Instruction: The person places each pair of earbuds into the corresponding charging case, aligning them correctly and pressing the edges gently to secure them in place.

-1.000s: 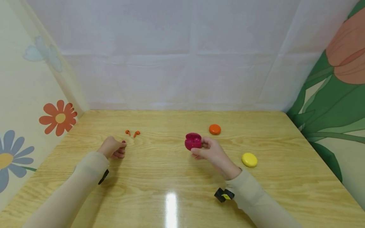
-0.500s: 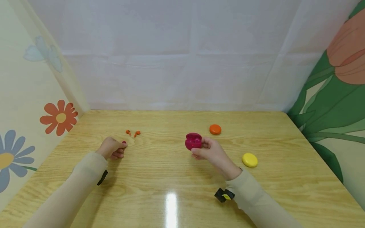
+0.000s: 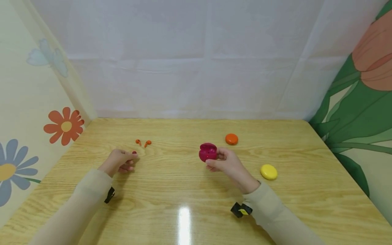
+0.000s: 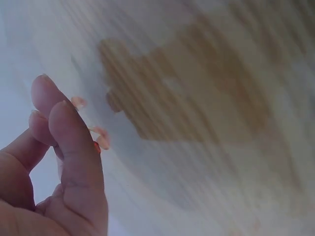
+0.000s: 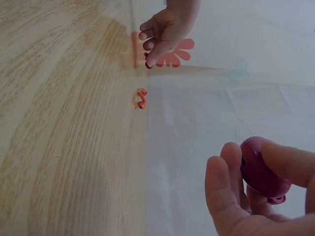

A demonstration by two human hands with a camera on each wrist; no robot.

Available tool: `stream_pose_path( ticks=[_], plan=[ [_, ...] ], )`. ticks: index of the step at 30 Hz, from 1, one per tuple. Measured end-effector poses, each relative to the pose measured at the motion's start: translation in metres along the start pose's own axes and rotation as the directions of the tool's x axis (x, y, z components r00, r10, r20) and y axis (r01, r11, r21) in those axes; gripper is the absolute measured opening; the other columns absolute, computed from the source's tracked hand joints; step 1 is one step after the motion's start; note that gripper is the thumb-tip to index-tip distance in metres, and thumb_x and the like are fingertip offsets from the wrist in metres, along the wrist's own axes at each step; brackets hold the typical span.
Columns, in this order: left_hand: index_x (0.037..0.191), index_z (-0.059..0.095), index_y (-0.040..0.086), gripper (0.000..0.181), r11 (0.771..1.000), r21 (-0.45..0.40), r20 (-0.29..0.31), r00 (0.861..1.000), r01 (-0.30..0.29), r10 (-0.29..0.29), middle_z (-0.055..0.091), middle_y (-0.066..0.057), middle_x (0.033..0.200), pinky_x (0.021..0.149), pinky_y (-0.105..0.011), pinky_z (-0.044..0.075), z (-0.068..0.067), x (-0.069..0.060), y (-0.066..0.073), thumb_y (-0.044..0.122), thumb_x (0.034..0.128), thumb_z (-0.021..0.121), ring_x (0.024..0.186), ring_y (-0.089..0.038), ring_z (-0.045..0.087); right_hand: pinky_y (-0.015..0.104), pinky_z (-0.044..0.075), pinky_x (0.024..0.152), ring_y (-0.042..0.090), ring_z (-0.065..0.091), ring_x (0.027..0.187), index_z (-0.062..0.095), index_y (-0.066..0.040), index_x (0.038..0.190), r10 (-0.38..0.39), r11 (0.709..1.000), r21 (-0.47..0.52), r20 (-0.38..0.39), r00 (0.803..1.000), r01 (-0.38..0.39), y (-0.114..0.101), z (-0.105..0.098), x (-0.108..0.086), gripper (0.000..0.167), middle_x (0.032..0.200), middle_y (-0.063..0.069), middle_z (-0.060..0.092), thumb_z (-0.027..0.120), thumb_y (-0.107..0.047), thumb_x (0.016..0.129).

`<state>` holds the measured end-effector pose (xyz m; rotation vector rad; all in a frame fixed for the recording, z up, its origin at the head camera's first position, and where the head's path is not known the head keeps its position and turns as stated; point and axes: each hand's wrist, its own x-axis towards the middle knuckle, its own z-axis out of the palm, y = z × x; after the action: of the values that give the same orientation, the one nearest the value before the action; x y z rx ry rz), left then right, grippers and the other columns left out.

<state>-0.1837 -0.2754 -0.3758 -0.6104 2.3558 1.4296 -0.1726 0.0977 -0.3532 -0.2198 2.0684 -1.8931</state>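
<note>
My left hand (image 3: 117,161) pinches a small magenta earbud (image 3: 134,152) between thumb and fingertips, just above the table on the left. Its fingers hide most of the earbud; the right wrist view shows the dark red end of it (image 5: 148,65) below the fingertips. Near the middle, my right hand (image 3: 230,166) holds a round magenta earbud case (image 3: 207,154) off the table, thumb in front and fingers behind, its lid raised. In the right wrist view the case (image 5: 263,169) shows mainly its outer shell. A pair of orange earbuds (image 3: 147,143) lies just beyond my left hand.
On the wooden table (image 3: 159,190), a closed orange round case (image 3: 231,139) lies behind my right hand. A yellow round case (image 3: 268,172) lies to its right. A white cloth (image 3: 190,78) hangs behind the table, and painted walls stand at both sides.
My left wrist has shifted slightly down and left while the fingertips keep the earbud in nearly the same place. The right hand and the case have hardly moved.
</note>
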Motion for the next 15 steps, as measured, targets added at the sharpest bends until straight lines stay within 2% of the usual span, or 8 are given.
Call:
stream_pose_path(
  ticks=[7,15],
  plan=[
    [0.095,0.055,0.0,0.026,0.999,-0.028,0.01,1.0,-0.021,0.021,0.057,0.001,0.069,0.055,-0.026,0.05,0.004,-0.008,0.001,0.025,0.0979,0.06,0.055,-0.01,0.064,0.032,0.056,0.075,0.018,0.067,0.081,0.052,0.014,0.118,-0.002,1.0,0.004,0.005,1.0,0.002,0.0,0.0,0.0,0.031,0.099,0.016,0.066,0.063,0.001,0.092],
    [0.1,0.057,-0.002,0.031,0.997,-0.052,0.012,0.998,-0.059,0.06,0.059,-0.001,0.073,0.058,-0.027,0.052,0.013,-0.016,0.001,0.028,0.0965,0.063,0.058,-0.012,0.066,0.034,0.056,0.077,0.026,0.068,0.086,0.052,0.015,0.12,-0.006,1.0,0.002,0.014,1.0,0.006,0.0,0.0,0.0,0.033,0.1,0.017,0.066,0.063,0.001,0.092]
  ],
)
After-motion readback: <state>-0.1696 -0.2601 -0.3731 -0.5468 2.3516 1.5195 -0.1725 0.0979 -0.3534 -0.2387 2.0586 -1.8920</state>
